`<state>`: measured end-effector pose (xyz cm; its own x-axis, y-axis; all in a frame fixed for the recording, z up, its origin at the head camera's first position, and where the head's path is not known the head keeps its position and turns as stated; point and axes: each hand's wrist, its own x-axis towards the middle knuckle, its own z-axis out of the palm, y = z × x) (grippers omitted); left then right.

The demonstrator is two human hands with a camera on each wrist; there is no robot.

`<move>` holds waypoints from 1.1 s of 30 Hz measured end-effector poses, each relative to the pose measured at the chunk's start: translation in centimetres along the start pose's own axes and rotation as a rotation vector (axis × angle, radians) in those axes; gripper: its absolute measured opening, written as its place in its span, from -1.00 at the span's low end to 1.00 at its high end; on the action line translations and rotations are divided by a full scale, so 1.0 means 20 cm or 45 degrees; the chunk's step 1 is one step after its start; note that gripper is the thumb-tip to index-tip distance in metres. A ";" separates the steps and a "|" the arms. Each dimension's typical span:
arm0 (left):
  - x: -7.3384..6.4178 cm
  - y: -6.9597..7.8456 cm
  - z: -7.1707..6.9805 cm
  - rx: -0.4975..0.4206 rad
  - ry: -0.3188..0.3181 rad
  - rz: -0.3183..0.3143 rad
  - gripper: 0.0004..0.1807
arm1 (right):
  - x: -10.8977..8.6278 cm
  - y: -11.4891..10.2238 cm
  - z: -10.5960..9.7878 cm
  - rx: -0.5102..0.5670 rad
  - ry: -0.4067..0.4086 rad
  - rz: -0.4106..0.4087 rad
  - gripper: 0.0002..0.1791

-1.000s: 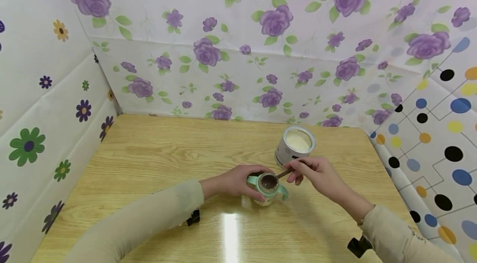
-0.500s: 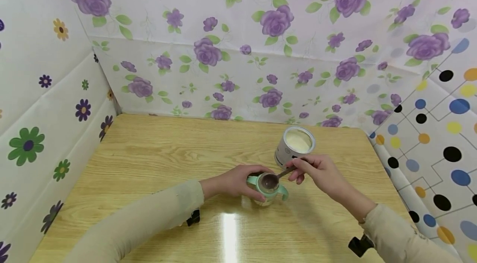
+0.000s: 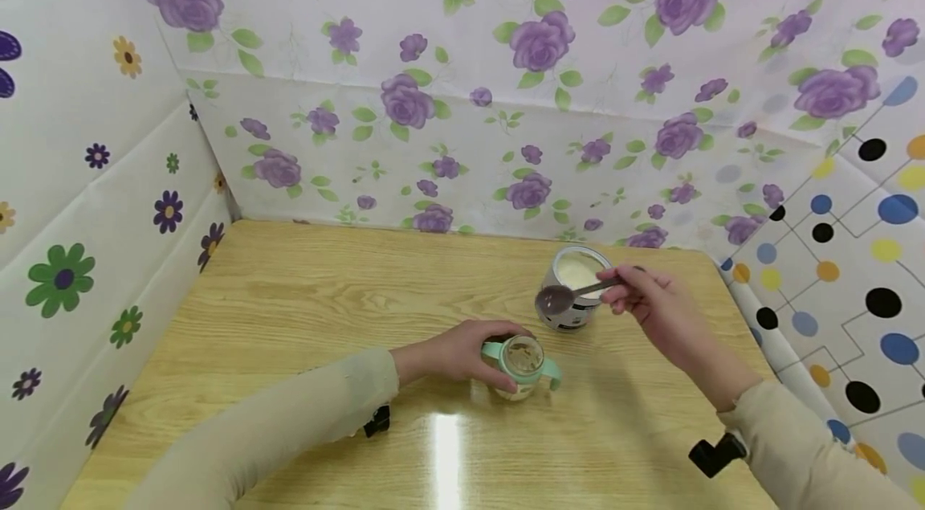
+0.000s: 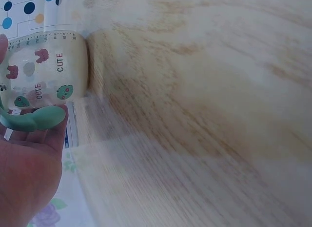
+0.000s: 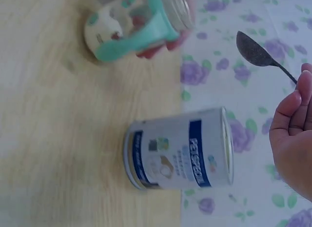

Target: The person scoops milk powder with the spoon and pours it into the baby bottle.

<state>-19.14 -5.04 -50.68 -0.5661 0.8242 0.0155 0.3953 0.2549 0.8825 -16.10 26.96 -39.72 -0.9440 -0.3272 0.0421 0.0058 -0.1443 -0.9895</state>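
My left hand (image 3: 462, 351) grips a clear baby bottle (image 3: 522, 385) with mint-green handles, its top uncovered. In the left wrist view the bottle shows "CUTE" prints, a scale and a green handle (image 4: 41, 118) by the fingers. With thumb and fingers my right hand (image 3: 668, 317) pinches the handle of a dark spoon (image 3: 556, 299). The spoon's bowl hangs in front of an open can (image 3: 571, 323) of pale cream powder. From the right wrist, the spoon (image 5: 253, 50) is seen above the rim level of the can (image 5: 165, 154), apart from it.
The can stands behind and slightly right of the bottle on a wood-grain table (image 3: 325, 277). A purple-flowered cloth (image 3: 462, 92) hangs at the back edge. Patterned sheets rise on the left (image 3: 72, 197) and right (image 3: 853, 269).
My right hand has lifted the spoon off the bottle's mouth and carried it up and right to the can. The bottle's open top now shows. My left hand keeps its hold.
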 end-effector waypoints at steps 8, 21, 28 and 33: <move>-0.01 0.01 -0.01 0.018 0.002 -0.029 -0.14 | 0.09 -0.06 -0.18 0.031 0.156 -0.028 -0.62; -0.01 0.02 -0.01 0.010 -0.027 -0.057 -0.09 | 0.12 0.09 -0.40 0.066 0.241 0.008 -0.64; -0.01 0.04 -0.06 -0.010 -0.086 -0.106 0.05 | 0.13 0.16 -0.43 0.071 0.280 0.053 -0.65; 0.02 0.07 -0.15 -0.104 -0.141 -0.104 0.05 | 0.14 0.17 -0.43 0.049 0.292 0.051 -0.66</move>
<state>-21.08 -5.92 -48.04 -0.5091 0.8542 -0.1056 0.2887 0.2850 0.9140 -21.62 33.64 -44.16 -0.9930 -0.1132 -0.0337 0.0531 -0.1725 -0.9836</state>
